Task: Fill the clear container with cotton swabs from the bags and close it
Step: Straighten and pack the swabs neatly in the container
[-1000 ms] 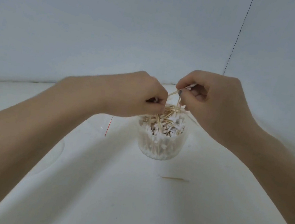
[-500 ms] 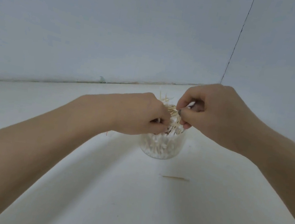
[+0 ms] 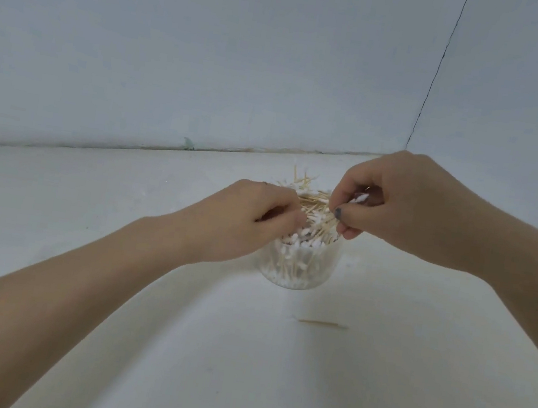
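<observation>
A clear round container [image 3: 299, 270] stands on the white table, packed with wooden-stemmed cotton swabs [image 3: 310, 216] that heap above its rim, several sticking up at the back. My left hand [image 3: 251, 222] sits over the container's left rim with curled fingers in the pile of swabs. My right hand [image 3: 388, 206] hovers over the right rim and pinches a swab, whose white tip shows between thumb and fingers. No lid or bags are in view.
One loose swab [image 3: 320, 323] lies on the white table [image 3: 171, 345] in front of the container. A pale wall [image 3: 212, 57] rises close behind, meeting a side wall at a dark corner seam [image 3: 434, 75] on the right.
Both hands have lowered from above the container onto the heap of swabs. The view has tilted up, so the container sits farther from me in the frame.
</observation>
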Demonstrator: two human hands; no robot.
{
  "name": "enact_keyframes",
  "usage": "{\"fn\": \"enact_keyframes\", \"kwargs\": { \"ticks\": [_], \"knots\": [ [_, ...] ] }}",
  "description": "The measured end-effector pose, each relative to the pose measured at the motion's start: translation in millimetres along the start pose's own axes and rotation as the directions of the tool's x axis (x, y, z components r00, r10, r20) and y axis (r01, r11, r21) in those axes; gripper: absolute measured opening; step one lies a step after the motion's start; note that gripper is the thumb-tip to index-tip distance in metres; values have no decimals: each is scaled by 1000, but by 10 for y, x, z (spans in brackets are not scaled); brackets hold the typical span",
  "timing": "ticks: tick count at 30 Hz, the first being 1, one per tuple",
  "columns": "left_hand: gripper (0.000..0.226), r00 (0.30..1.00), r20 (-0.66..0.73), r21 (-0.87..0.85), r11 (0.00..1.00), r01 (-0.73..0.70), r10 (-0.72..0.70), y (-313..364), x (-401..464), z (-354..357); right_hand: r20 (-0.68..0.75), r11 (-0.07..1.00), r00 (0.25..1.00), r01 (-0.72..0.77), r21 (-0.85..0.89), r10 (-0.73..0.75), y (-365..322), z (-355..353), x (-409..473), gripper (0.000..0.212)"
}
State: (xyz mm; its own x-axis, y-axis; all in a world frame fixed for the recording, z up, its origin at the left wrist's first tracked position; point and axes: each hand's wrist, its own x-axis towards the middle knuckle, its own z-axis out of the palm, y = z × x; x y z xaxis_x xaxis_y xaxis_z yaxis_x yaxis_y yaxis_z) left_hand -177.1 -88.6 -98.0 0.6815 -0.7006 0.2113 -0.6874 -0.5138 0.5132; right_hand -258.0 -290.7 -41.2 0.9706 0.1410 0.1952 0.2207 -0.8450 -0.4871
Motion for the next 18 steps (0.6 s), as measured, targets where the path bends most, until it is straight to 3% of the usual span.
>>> {"fn": "enact_keyframes", "kwargs": {
  "ticks": [3, 6, 8, 13, 18],
  "knots": [
    [30, 996, -62, -150, 987, 55, -65, -31, -43, 31, 47, 998, 999, 12, -60, -9, -48, -51, 48, 20],
    [15, 992, -106, -175, 984, 42, -61, -65, -73, 120, 73, 980, 996, 61, -190, -48, -136, -65, 128, 19],
    [5, 986, -150, -202, 978, 45, -76, -76, -72, 187, 91, 947, 992, 111, -301, -88, -209, -41, 178, 19],
    [8, 957, -225, -392, 916, 83, -183, -36, -79, 265, 125, 848, 979, 203, -489, -162, -360, -1, 286, 19],
    [12, 964, -213, -346, 935, 78, -159, -73, -135, 282, 203, 836, 975, 189, -516, -95, -364, 14, 352, 21]
  ]
}}
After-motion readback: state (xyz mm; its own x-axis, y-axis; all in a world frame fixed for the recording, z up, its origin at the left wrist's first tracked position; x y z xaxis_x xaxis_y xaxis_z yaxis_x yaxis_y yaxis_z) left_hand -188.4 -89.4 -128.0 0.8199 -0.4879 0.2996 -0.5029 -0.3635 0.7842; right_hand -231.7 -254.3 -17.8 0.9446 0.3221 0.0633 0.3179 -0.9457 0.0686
